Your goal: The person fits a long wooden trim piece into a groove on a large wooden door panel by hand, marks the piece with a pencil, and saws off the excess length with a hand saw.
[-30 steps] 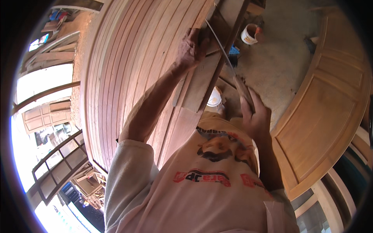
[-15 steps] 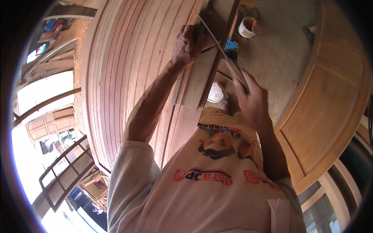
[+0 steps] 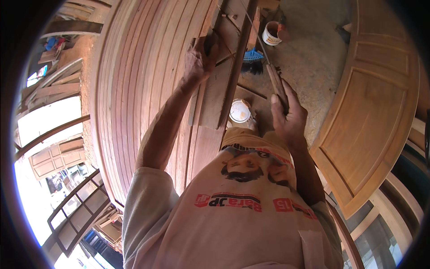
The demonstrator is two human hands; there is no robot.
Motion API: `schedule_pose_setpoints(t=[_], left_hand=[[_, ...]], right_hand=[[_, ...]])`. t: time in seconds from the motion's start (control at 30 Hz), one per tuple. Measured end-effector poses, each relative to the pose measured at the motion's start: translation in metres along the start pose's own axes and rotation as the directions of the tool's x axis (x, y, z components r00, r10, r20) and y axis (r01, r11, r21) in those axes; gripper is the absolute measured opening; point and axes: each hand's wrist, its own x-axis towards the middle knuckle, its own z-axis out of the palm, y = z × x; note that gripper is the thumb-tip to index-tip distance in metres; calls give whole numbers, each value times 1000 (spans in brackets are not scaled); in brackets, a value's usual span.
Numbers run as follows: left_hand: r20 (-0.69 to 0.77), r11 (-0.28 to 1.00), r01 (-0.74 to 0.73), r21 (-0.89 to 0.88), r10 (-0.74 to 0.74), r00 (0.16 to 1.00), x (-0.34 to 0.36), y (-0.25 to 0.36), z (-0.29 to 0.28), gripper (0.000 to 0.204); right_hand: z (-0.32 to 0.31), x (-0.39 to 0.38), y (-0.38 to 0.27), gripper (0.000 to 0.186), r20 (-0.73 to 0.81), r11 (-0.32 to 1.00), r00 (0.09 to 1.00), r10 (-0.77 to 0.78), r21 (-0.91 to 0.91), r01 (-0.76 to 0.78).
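My left hand is closed over the left edge of a wooden mitre box, a long trough with a slanting slit across it. What its fingertips press on inside is hidden. In my right hand is the wooden handle of a thin-bladed hand saw. The blade shows nearly edge-on as a narrow line slanting up and left from the handle. It crosses the view to the right of the box, apart from my left hand. Small wood offcuts lie in the far part of the box.
The box rests on a wide stack of planks. On the floor are a white lidded bucket, an open bucket and a blue broom head. A panelled wooden door stands at the right. Window frames are at lower left.
My right hand and the saw have drawn back, and the blade has swung clear of the box. My left hand has shifted slightly left and nearer in view, still on the box.
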Motion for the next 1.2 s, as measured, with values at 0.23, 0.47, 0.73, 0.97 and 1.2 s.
schedule_pose_setpoints(t=[0.23,0.47,0.73,0.97,1.2], left_hand=[[147,972,199,-126,-180,973,-21,17,-25,62],[-183,928,356,114,-332,925,-186,29,-63,63],[-92,919,329,219,-316,944,-284,55,-88,36],[-86,822,570,-6,-568,818,-309,75,-105,20],[-200,798,600,52,-580,789,-313,35,-180,27]], right_hand=[[36,-2,19,50,87,912,916,-393,-87,400],[25,-1,25,54,167,936,926,-339,-37,350],[72,35,-3,68,41,944,949,-314,-97,316],[136,55,-30,76,280,869,867,-413,-163,467],[160,53,-30,79,567,772,740,-361,-264,579]])
